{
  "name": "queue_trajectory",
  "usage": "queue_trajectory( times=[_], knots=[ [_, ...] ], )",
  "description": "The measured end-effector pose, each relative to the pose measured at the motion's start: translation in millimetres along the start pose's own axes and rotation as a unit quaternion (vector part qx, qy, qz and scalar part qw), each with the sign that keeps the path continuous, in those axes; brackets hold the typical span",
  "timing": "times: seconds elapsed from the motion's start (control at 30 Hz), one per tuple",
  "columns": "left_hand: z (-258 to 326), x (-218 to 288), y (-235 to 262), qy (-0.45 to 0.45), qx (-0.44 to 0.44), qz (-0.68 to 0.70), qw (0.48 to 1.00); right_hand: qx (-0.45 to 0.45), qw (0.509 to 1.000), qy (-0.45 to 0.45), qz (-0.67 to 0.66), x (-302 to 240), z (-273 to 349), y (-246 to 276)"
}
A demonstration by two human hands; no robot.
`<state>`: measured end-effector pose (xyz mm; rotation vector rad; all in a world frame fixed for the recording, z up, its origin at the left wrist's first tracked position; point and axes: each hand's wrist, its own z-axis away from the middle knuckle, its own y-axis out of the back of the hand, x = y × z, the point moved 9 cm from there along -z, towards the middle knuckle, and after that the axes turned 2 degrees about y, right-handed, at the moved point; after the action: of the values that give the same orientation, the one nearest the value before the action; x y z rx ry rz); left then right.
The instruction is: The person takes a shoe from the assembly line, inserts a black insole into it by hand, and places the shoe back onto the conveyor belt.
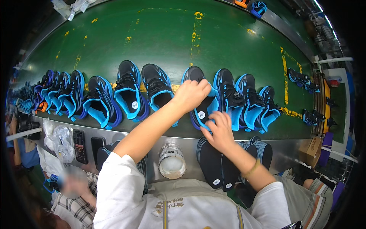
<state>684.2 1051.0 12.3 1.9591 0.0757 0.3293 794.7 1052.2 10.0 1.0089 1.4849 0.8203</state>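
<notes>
**Both hands at one shoe on the green belt**

A long row of black and blue sneakers lies across the green conveyor belt (160,34), which is marked with worn yellow paint lines. The person leans over the belt's steel front edge (183,139) and works on one shoe (199,100) near the middle of the row. It is black with bright blue trim and a blue sole edge, lying with its opening up, just beside a similar shoe on each side.

The left hand (191,94) is curled over the top of this shoe, fingers bent and pressed together on its collar. The right hand (219,131) sits at the shoe's near end, its fingers spread over a dark insole (203,110) that lies in the opening. A small round white sticker (201,114) shows on that insole.

Below the steel edge, stacks of dark insoles (213,164) stand on end close to the right forearm; two of them carry the same small round white stickers near their lower tips. A roll of tape (172,162), pale and round, sits between the arms. Further left, clear plastic bags (61,143) and a dark phone (79,145) rest on the steel. At far right a brown cardboard box (310,149) stands near the belt's end.
</notes>
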Motion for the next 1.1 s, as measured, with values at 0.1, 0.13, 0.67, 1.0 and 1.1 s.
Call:
queue_trajectory(
  times=[0.1,0.13,0.67,1.0,1.1],
  knots=[
    [10.6,16.8,16.2,-0.013,0.005,0.063,0.998,0.013,0.995,-0.093,-0.015,6.3,47.1,-4.8],
    [16.1,22.1,20.4,-0.015,-0.004,0.101,0.995,-0.003,0.994,-0.105,-0.023,6.8,59.1,-13.7],
    [50.3,-41.0,38.1,0.422,0.158,0.815,0.364,-0.023,0.988,-0.139,-0.064,3.3,67.1,12.0],
    [-20.7,30.3,8.8,0.289,-0.018,0.475,0.831,-0.049,0.907,-0.415,-0.051,1.6,270.0,35.2],
    [-40.4,69.7,-14.8,0.164,-0.033,0.253,0.953,-0.027,0.908,-0.416,-0.042,0.3,281.5,29.4]
  ],
)
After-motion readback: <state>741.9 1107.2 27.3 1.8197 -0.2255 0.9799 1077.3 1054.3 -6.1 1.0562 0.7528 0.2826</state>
